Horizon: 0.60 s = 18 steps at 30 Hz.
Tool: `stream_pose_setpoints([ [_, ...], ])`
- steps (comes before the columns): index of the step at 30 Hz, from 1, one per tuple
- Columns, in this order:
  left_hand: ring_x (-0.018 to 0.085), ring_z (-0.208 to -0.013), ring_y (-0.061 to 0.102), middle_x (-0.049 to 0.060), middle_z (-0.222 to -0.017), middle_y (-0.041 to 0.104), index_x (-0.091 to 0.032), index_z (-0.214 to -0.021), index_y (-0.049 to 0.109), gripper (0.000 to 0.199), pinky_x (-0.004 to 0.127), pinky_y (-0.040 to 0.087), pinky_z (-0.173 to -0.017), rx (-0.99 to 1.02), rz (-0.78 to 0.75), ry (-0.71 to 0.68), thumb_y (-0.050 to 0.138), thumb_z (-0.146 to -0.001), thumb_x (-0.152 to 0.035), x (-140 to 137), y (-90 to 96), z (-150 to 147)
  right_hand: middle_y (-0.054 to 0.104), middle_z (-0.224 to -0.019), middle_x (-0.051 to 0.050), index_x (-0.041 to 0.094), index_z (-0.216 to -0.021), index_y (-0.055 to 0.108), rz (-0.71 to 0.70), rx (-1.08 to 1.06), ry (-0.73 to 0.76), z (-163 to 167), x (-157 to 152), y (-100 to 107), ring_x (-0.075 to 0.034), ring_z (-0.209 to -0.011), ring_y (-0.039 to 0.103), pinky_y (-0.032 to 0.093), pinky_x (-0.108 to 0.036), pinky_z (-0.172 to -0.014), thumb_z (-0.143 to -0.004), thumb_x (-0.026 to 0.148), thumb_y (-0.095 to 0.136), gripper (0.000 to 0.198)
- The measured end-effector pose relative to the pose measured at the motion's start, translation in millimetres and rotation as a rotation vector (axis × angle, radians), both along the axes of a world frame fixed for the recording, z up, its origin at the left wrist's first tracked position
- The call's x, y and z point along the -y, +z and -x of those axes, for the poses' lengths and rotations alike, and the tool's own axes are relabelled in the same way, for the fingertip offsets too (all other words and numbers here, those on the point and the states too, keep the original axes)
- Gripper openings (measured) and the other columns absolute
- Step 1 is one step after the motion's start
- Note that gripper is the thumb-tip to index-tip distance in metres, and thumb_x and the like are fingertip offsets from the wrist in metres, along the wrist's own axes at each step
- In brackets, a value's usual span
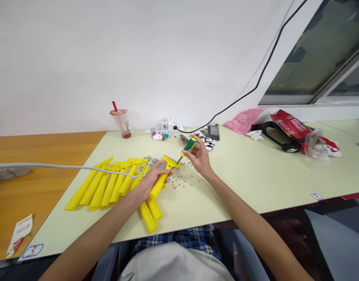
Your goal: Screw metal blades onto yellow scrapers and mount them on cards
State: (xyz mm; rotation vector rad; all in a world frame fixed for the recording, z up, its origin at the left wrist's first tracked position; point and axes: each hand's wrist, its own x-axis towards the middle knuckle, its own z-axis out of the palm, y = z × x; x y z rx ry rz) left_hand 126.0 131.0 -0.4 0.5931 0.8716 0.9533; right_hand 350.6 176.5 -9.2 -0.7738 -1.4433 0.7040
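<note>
My left hand (152, 178) is closed around a yellow scraper (159, 185), its wide head tilted up and to the right. In my right hand (200, 157) is a screwdriver (189, 146) with a green and yellow handle. The screwdriver's tip points down at the right end of the scraper's head; whether it touches a screw is too small to tell. Small metal screws (176, 183) lie scattered on the table just right of the scraper. More yellow scrapers (110, 187) lie in a row to the left, and several rest beneath my left hand.
A plastic cup (122, 124) with a red straw stands by the wall. Chargers (163, 125) and a dark device (213, 132) sit at the back. A pink bag (244, 120) and a red package (293, 127) lie right. A grey cable (65, 166) crosses above the scrapers.
</note>
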Motion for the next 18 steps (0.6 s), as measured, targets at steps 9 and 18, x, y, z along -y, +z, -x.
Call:
stream_pose_setpoints([
  [9,0.017,-0.08,0.079,0.012,-0.118,0.08,-0.025,-0.12,0.057,0.065,0.017,0.053,-0.054,-0.002,-0.015,-0.028,0.09,-0.068,-0.003,-2.1,-5.8,4.5,0.071,-0.096,-0.003,0.027,-0.116,0.071,0.074,-0.035,-0.022,0.0,-4.7,-5.8,-0.022,-0.084,0.071,0.067,-0.044,-0.087,-0.084,0.064,0.092,0.053],
  [18,0.021,-0.085,0.082,0.015,-0.124,0.078,-0.021,-0.131,0.057,0.07,0.021,0.056,-0.055,-0.014,-0.09,0.069,0.089,-0.071,-0.005,7.0,15.3,-2.7,0.079,-0.113,-0.009,0.028,-0.117,0.069,-0.135,0.058,-0.077,4.4,14.2,-0.5,-0.03,-0.11,0.078,0.065,-0.051,-0.101,-0.102,0.049,0.079,0.027],
])
